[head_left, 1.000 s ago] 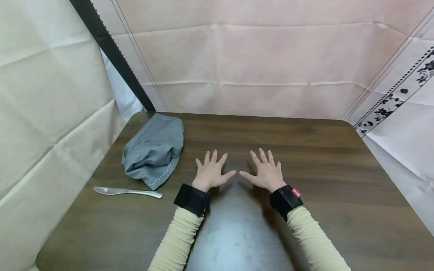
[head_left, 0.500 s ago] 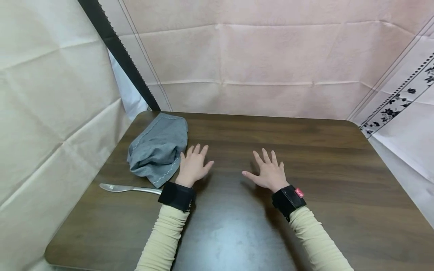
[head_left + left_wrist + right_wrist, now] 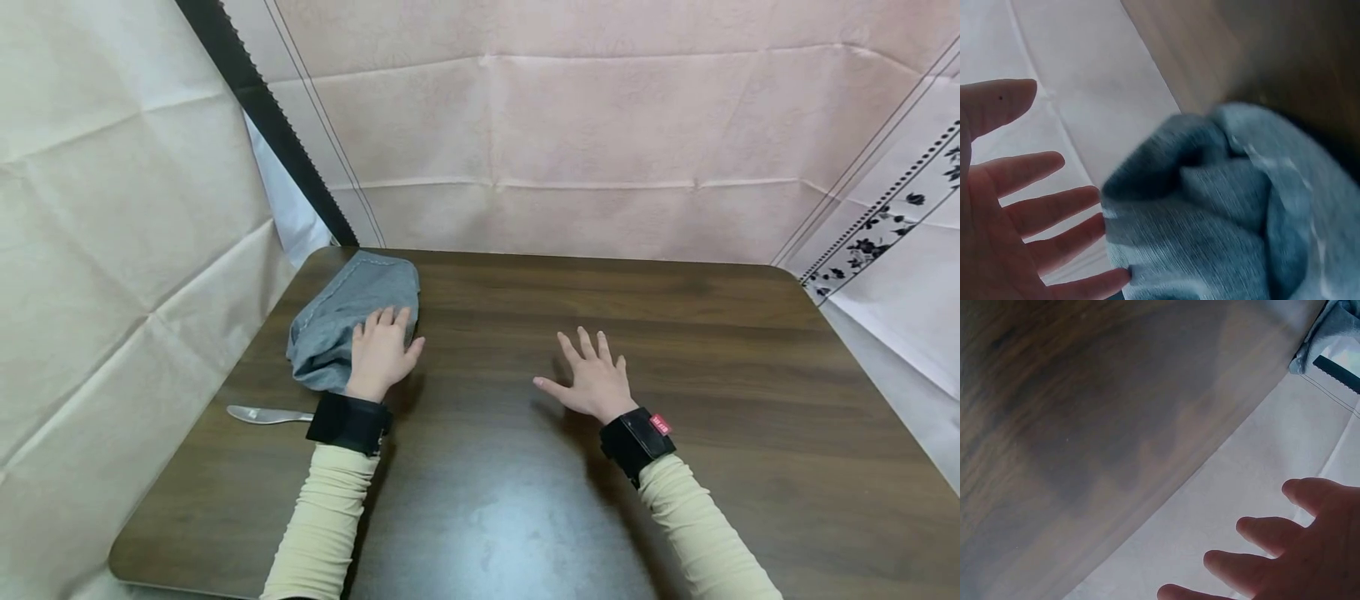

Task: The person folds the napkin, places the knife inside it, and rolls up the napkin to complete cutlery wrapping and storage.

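A crumpled blue-grey cloth (image 3: pixel 330 333) with pale stitching along its edge lies at the table's back left. Over its right part is my left hand (image 3: pixel 381 354), fingers spread and straight; the left wrist view shows the cloth (image 3: pixel 1210 231) just past the fingertips, and I cannot tell whether they touch it. A table knife (image 3: pixel 266 415) lies in front of the cloth, its handle end hidden behind the left wrist band. Further right, my right hand (image 3: pixel 595 382) hovers with fingers spread over the table, holding nothing.
The brown wooden table (image 3: pixel 720 358) has rounded corners. A pale creased sheet (image 3: pixel 585 133) hangs behind its back edge, and another sheet (image 3: pixel 97 275) hangs on the left. A floral strip (image 3: pixel 873 242) runs down at the right.
My left hand has moved left from the middle of the table to over the cloth, now covering part of it and the knife's handle end. The right hand has stayed nearly still.
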